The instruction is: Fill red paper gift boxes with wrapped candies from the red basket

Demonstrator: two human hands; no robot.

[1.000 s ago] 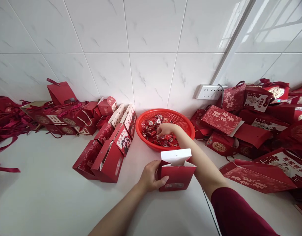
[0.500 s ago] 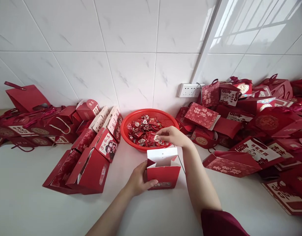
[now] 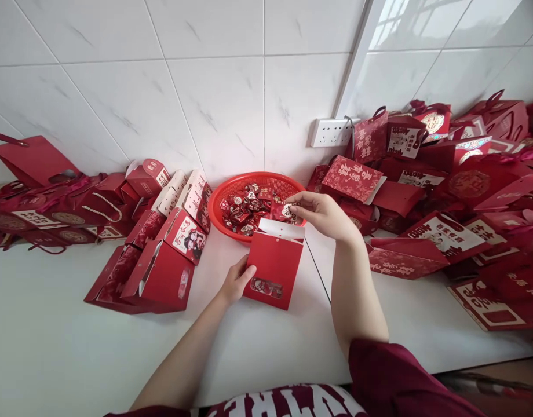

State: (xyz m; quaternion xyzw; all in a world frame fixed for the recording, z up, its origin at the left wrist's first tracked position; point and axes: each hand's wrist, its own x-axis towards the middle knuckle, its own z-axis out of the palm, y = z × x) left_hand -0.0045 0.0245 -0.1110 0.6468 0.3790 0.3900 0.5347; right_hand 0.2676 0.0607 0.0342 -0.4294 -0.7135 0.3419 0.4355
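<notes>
My left hand [image 3: 237, 281] grips the left side of a red paper box [image 3: 274, 260]. The box's white-lined top is open, and wrapped pieces show through a small clear window low on its front. Just above and right of the box, my right hand [image 3: 321, 214] pinches a red wrapped candy [image 3: 284, 211] with a pale label, at the basket's right edge. Behind the box stands a red plastic basket [image 3: 214, 215] holding several small red-wrapped candies [image 3: 249, 202].
Several upright red boxes [image 3: 162, 278] stand to the left, with more gift boxes [image 3: 66, 202] behind them. A large pile of red boxes [image 3: 457, 185] fills the right side. A white socket strip [image 3: 331, 133] is on the tiled wall.
The box has tilted so its front and window face me more. My right hand has lifted the candy slightly toward the basket's right edge. The whole view has shifted downward.
</notes>
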